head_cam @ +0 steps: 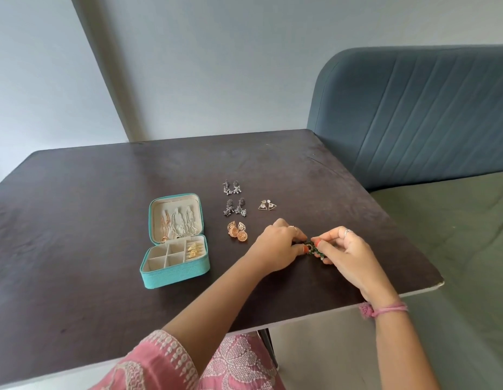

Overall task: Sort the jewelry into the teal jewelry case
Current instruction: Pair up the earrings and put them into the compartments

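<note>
The person wears a pink garment (171, 367) with pale embroidery: rows of small oval stitches run along the sleeve edge, and larger leaf-like and scrolling motifs spread over the cloth lower down. The sleeve ends above the elbow, leaving both forearms bare. The left hand (275, 246) carries a thin ring (292, 227) on one finger. The right hand (347, 256) has a silvery ring (348, 232) too. Orange-red polish covers the fingernails (317, 244) that show. Around the right wrist sits a pink thread band (385, 310), with a fuzzy pink tuft on its left side.
</note>
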Demonstrator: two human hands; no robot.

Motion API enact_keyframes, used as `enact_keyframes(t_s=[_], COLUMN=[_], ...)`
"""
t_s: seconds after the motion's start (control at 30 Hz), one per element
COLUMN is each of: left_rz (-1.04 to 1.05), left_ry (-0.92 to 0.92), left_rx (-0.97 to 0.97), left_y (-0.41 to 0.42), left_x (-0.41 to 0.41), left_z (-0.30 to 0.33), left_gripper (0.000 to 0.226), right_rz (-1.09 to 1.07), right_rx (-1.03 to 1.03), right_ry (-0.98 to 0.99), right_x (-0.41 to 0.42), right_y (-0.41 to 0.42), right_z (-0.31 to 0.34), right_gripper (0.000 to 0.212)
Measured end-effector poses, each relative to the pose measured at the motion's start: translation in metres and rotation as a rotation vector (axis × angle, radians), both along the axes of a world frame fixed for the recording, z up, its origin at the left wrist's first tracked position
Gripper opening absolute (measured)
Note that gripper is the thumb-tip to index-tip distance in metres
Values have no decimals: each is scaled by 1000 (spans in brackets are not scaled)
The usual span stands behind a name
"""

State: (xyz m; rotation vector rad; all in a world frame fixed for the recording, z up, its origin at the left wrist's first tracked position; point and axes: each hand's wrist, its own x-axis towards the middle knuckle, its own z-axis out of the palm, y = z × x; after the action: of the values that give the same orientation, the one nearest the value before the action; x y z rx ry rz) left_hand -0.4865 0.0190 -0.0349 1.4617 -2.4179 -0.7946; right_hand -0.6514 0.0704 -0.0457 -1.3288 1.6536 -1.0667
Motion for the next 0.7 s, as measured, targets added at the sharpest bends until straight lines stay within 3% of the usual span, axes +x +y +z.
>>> enact_keyframes(t_s=[0.3, 0.6, 0.7], left_rz=[75, 90, 118], left_ry=[174, 365, 544], left_rx=[5, 108, 223], left_y=[2, 10, 12], left_x=[-2, 2, 3], left_z=[3, 8, 8], left_gripper=[17, 8, 7], right_rz=[-18, -16, 7], right_rx=[-5, 26, 30], right_ry=[19, -133, -252], right_x=[3, 8, 11], right_y=[6, 9, 11], right_z=[2, 3, 8], right_gripper=[2, 4, 6])
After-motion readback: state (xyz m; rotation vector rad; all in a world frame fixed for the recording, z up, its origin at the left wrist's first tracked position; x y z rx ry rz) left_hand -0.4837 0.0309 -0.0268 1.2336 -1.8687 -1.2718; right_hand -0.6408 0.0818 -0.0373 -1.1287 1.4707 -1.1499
